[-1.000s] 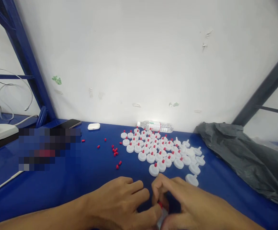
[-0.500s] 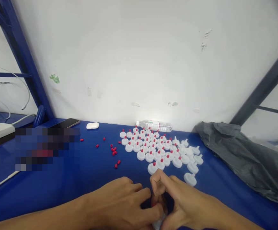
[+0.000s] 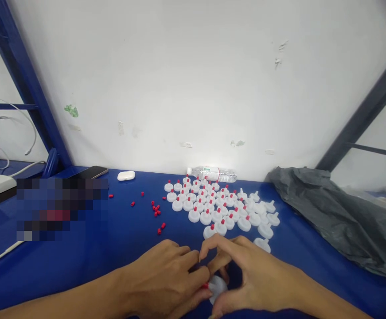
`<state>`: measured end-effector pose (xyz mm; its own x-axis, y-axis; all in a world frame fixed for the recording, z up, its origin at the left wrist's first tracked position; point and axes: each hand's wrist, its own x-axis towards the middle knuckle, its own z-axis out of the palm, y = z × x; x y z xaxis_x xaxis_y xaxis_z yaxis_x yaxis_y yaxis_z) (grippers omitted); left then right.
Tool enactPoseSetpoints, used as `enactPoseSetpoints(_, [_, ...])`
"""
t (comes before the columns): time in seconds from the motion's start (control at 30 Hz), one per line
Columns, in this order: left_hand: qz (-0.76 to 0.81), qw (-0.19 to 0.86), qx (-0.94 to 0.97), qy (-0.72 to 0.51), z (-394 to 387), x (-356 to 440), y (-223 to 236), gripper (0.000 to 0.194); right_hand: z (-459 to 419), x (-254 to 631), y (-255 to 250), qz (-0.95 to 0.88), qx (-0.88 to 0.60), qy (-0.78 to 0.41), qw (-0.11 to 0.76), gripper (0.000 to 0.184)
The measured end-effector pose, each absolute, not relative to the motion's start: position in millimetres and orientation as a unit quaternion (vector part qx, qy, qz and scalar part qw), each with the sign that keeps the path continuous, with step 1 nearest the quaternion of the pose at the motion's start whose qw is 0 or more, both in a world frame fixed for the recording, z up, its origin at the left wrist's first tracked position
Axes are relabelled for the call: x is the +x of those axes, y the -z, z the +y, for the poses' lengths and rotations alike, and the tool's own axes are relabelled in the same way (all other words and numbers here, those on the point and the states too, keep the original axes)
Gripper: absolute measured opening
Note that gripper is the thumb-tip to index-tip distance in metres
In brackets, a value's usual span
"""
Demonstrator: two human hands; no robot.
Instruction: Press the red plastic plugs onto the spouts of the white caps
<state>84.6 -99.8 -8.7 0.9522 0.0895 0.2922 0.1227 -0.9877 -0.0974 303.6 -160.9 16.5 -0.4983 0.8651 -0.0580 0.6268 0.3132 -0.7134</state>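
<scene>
My left hand (image 3: 164,279) pinches a small red cap (image 3: 205,286) between thumb and fingers at the tip of a white spouted lid (image 3: 217,289). Curved around that lid, my right hand (image 3: 261,274) holds its round base, thumb below and fingers above. The lid lies tilted, spout toward my left hand. Beyond my hands stand many white spouted lids (image 3: 193,215), most with a red cap on the spout. At the right of the group, several lids (image 3: 265,230) have bare spouts. Loose red caps (image 3: 156,208) are scattered to the left on the blue table.
A clear bottle (image 3: 228,174) lies against the wall behind the lids. A white case (image 3: 126,176) and a phone (image 3: 96,171) rest at the back left, near a blurred patch. A dark grey plastic bag (image 3: 332,217) spreads over the right side. Blue metal posts (image 3: 40,84) frame the left.
The held lid now shows more clearly between my hands, tilted with its red cap toward the left. My right fingers have shifted slightly left and lifted. The view has moved a little.
</scene>
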Motion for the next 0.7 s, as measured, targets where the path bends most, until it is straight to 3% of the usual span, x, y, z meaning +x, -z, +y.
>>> enactPoseSetpoints(0.13, [-0.032,0.057,-0.991,0.118,-101.0,85.4,6.7,0.010,-161.8,303.4,-14.7,-0.777,-0.475,-0.366,0.190,0.060])
enactPoseSetpoints(0.37, [-0.040,-0.014,-0.992,0.118,-100.5,86.0,7.9,0.009,-161.7,300.2,-19.3,-0.764,-0.474,-0.393,0.195,0.041])
enactPoseSetpoints(0.57, [-0.130,-0.153,-0.949,0.244,-83.3,68.9,-6.2,0.032,-160.6,322.9,-19.5,-0.813,-0.501,-0.246,0.164,0.041])
enactPoseSetpoints(0.7, [-0.163,-0.086,-0.949,0.257,-66.3,62.0,-8.8,0.031,-160.3,340.2,-31.9,-0.828,-0.496,-0.190,0.178,0.014])
